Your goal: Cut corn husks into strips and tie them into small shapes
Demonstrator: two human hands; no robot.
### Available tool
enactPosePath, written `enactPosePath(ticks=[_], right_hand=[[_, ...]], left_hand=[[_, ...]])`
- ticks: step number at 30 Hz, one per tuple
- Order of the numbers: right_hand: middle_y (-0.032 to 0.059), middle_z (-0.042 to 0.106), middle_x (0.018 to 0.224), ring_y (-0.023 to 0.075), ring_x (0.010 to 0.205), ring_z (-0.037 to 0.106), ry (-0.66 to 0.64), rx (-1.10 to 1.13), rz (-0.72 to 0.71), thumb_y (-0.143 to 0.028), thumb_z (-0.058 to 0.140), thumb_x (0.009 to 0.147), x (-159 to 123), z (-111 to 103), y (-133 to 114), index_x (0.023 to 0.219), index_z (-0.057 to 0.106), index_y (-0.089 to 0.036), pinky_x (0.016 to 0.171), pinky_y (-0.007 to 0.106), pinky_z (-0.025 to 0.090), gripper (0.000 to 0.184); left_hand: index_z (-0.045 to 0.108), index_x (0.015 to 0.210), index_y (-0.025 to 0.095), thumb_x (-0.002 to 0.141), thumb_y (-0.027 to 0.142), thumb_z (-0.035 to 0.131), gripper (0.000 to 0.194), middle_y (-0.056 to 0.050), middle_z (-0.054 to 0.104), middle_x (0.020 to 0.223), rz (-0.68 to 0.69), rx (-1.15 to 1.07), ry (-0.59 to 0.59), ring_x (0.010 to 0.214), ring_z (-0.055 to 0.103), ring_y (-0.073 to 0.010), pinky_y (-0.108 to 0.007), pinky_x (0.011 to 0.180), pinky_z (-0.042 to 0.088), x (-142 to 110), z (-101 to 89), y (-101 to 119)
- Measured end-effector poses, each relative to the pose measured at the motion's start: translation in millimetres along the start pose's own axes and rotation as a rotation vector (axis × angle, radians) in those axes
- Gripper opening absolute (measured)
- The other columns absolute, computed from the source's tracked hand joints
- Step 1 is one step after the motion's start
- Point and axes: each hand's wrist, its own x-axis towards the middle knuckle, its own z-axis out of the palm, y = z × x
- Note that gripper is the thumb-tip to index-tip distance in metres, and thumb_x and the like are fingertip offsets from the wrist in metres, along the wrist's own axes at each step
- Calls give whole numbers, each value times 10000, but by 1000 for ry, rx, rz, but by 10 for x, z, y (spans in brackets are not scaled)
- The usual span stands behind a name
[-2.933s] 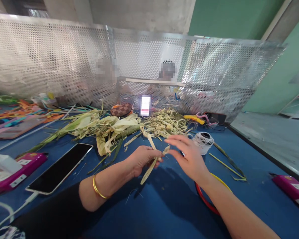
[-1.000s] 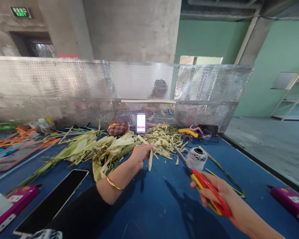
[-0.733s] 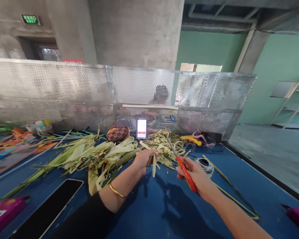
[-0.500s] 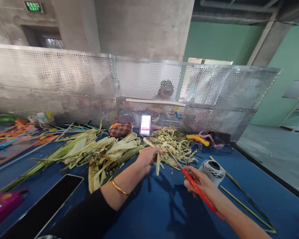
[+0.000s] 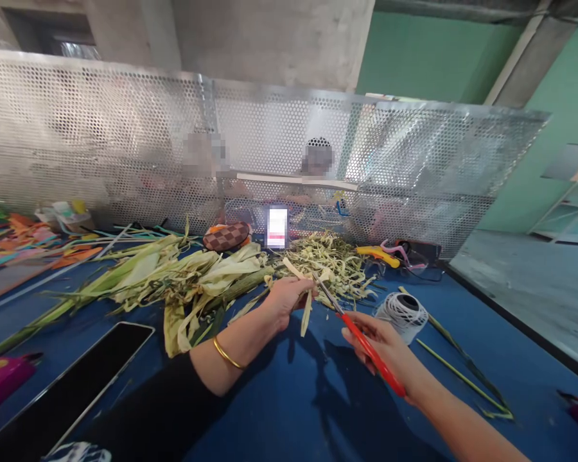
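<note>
My left hand pinches a pale corn husk strip, one end hanging below the fingers and another part sticking up behind them. In my right hand is a pair of scissors with red handles, its blades pointing up and left. The blade tips are right beside the fingers of my left hand, at the husk; whether they touch it I cannot tell. A pile of corn husks lies left of my left hand. Beyond the blades is a heap of shredded husk trimmings.
A spool of white thread stands beside my right hand. A phone lies at the left. At the back are a checkered pouch, a lit screen, a yellow-handled tool and a perforated metal screen, with people behind it.
My right hand, earlier bare beside the husk, has picked up the red-handled scissors and brought them leftward to my left hand. The left hand keeps its hold on the strip. The camera view has shifted.
</note>
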Motion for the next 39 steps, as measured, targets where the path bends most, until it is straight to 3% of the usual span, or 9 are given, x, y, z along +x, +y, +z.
enactPosePath(ticks=[9, 18, 25, 28, 31, 35, 39], right_hand=[[-87, 358, 456, 63, 395, 304, -4, -7, -32, -575, 728, 608, 11, 46, 37, 858, 641, -160, 373, 217, 239, 492], [-107, 254, 455, 42, 369, 217, -24, 58, 4, -530, 731, 620, 13, 120, 66, 732, 565, -188, 349, 213, 156, 396], [-85, 332, 463, 31, 346, 247, 50, 224, 97, -559, 704, 583, 7, 235, 43, 633, 506, -188, 321, 189, 157, 423], [-78, 396, 489, 39, 325, 299, 129, 259, 138, -510, 705, 601, 13, 229, 33, 726, 539, -195, 308, 181, 198, 377], [-74, 443, 519, 61, 336, 359, 209, 219, 35, -488, 745, 583, 12, 126, 17, 864, 580, -195, 322, 206, 313, 438], [-72, 470, 566, 69, 392, 400, 187, 218, -154, -533, 763, 593, -4, -53, 25, 1015, 606, -171, 499, 289, 501, 578], [-65, 480, 524, 100, 468, 465, 152, 156, -240, -571, 692, 684, -19, -147, 37, 1095, 613, -165, 666, 319, 520, 584]], left_hand=[[603, 562, 135, 643, 166, 696, 128, -7, 598, 523, 3, 31, -12, 493, 539, -101, -227, 553, 461, 56, -5, -30], [581, 573, 141, 668, 143, 676, 135, -11, 598, 517, -21, 28, 10, 488, 548, -101, -214, 533, 462, 103, -21, -72], [605, 579, 129, 659, 140, 679, 109, -14, 609, 534, -38, 29, -6, 482, 541, -100, -224, 543, 467, 129, -27, -107], [611, 587, 129, 668, 157, 679, 109, -19, 621, 557, -41, 31, -25, 505, 552, -102, -220, 547, 455, 137, -42, -112], [619, 618, 136, 659, 227, 723, 144, -19, 638, 597, -35, 21, -50, 523, 552, -99, -222, 567, 451, 143, -61, -98], [655, 694, 135, 651, 354, 754, 244, -34, 665, 661, -24, 4, -109, 569, 567, -105, -235, 601, 454, 127, -64, -56], [665, 680, 132, 625, 286, 765, 192, -46, 684, 711, -38, 26, -192, 625, 583, -114, -239, 623, 454, 57, -36, -2]])
